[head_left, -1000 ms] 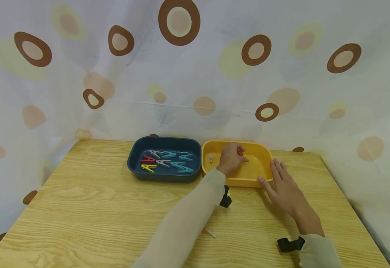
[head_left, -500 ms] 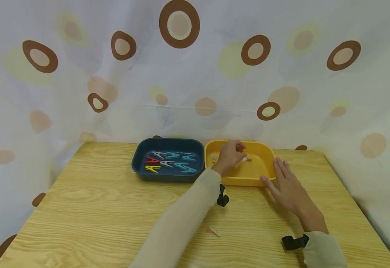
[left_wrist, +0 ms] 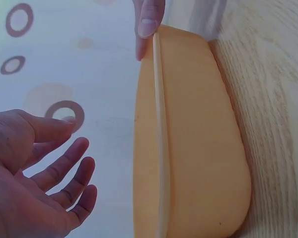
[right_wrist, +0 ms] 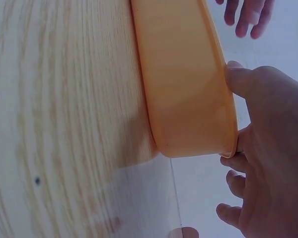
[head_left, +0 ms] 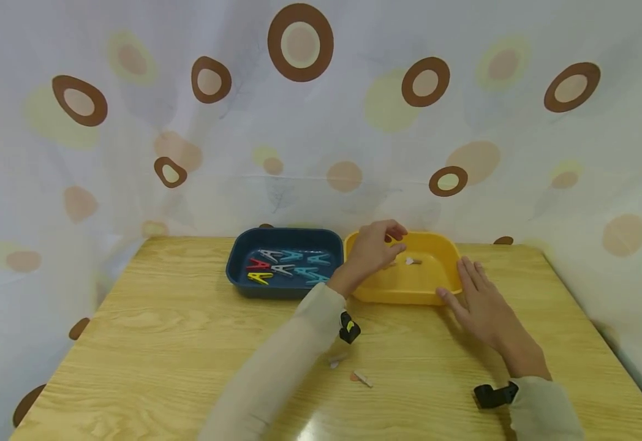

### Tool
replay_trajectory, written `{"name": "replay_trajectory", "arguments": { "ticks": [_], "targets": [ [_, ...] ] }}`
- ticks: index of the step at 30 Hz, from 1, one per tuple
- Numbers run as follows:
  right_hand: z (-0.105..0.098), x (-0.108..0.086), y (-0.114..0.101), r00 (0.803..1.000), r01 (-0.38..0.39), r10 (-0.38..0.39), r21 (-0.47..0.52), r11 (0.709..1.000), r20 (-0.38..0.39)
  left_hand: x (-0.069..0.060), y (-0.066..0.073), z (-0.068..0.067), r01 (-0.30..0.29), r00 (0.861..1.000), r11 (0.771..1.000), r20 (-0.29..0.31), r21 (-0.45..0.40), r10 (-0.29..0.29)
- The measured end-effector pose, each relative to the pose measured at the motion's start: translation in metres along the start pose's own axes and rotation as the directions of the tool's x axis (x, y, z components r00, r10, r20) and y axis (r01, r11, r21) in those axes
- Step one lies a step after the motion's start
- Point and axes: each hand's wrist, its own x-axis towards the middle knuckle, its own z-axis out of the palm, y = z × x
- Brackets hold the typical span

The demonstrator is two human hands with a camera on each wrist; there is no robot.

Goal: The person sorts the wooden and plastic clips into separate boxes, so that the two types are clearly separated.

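My left hand (head_left: 375,248) hovers over the left part of a yellow tray (head_left: 409,297), its fingers loosely bent and nothing between them, as the left wrist view (left_wrist: 44,173) confirms. On the tray floor lies a tiny wooden clothespin with a white decoration (head_left: 413,261). Another small piece beside my left fingertips is mostly hidden. My right hand (head_left: 486,309) rests against the tray's front right corner, thumb at the front rim and fingers straight along the side. In the right wrist view, the thumb (right_wrist: 241,82) touches the orange-looking rim.
Left of the yellow tray stands a dark blue tray (head_left: 266,293) with several plastic clothespins (head_left: 260,278) in red, yellow, grey and light blue. Two small wooden clothespins (head_left: 362,379) lie on the wooden table (head_left: 161,343) near my left forearm. A patterned curtain (head_left: 310,135) hangs behind.
My left hand has risen off the tray floor and drawn back leftward, leaving the white-decorated clothespin in sight. My right hand stays at the corner. The head view has shifted slightly.
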Motion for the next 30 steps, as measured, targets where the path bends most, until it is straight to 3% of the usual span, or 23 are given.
{"name": "replay_trajectory", "arguments": {
  "ticks": [11,19,30],
  "targets": [
    [0.000,-0.001,0.004,1.000,-0.008,0.008,0.005,1.000,0.002,-0.026,0.002,-0.021,-0.085,0.996,0.996,0.032,0.037,0.084],
    [0.000,-0.001,0.002,1.000,-0.003,0.003,0.004,1.000,0.001,-0.048,0.004,-0.034,-0.115,0.993,0.993,0.039,-0.024,0.115],
    [-0.001,-0.001,-0.001,1.000,-0.004,0.004,0.010,1.000,-0.002,-0.088,-0.009,-0.047,-0.144,0.989,0.987,0.024,-0.072,0.146]
  ]
}}
